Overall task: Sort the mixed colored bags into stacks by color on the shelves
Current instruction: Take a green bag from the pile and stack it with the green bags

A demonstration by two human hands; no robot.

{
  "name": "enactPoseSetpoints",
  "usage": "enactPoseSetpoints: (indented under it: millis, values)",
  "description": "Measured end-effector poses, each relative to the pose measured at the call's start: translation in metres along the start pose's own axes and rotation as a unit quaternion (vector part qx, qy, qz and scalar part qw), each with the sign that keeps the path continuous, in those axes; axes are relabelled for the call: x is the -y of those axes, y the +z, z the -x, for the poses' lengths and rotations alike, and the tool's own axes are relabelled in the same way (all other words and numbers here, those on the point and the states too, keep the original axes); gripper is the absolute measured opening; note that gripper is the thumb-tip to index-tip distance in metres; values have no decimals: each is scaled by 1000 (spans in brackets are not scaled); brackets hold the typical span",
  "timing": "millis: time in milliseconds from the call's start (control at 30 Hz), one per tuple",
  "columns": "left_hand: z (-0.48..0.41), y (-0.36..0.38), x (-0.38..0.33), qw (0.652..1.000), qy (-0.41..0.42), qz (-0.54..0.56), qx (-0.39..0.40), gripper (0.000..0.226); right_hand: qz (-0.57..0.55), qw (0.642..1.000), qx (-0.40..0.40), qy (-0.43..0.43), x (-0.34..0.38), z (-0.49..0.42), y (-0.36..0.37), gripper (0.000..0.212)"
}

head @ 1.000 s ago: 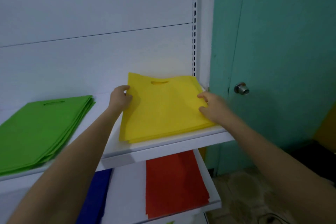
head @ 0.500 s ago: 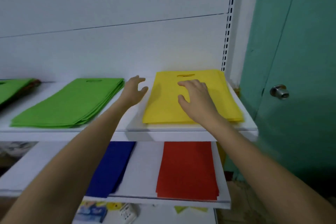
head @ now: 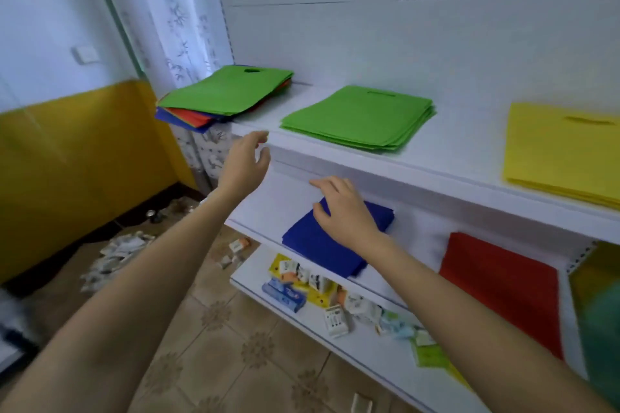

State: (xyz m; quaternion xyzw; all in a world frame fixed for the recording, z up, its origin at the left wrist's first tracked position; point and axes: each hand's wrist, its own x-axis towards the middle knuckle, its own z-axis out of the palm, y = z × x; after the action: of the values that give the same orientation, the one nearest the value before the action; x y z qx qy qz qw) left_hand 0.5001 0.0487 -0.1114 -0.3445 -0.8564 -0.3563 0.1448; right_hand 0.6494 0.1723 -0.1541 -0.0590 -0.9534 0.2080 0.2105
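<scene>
Left hand [head: 243,161] now near mixed pile [head: 228,90]

Loose packets [head: 114,255] strewn over the tiled floor [head: 235,345]; a patterned curtain [head: 181,27] hangs beside the yellow wall panel [head: 67,161]

You stand in what looks like a small shop. White display shelves [head: 369,157] on a slotted upright [head: 578,258] fill the right of the frame, with flat stock laid out by colour: green bags [head: 359,117], yellow bags [head: 560,151], blue bags [head: 312,245], red bags [head: 496,282]. Small boxes [head: 302,282] sit on the lowest shelf at bottom centre, and packets [head: 114,255] litter the tiled floor [head: 235,345] at lower left.
</scene>
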Motion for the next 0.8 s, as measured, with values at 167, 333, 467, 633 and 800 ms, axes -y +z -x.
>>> enactPoseSetpoints:
  millis: [167,333,467,633,800]
  values:
    - [50,-55,118,990,-121,-52,45,37,14,992,123,30,63,-26,82,51]
    - [82,-94,186,977,-204,-45,47,38,6,984,176,24,110,-57,128,52]
    - [61,-117,220,980,-196,-40,13,36,-7,990,141,9,136,-107,133,49]
    - [-17,-136,241,991,-124,-48,-32,33,-43,999,8,-28,157,-193,111,40]
    - [-114,-139,257,997,-49,-31,-49,35,-54,995,-78,-13,146,-289,94,38]
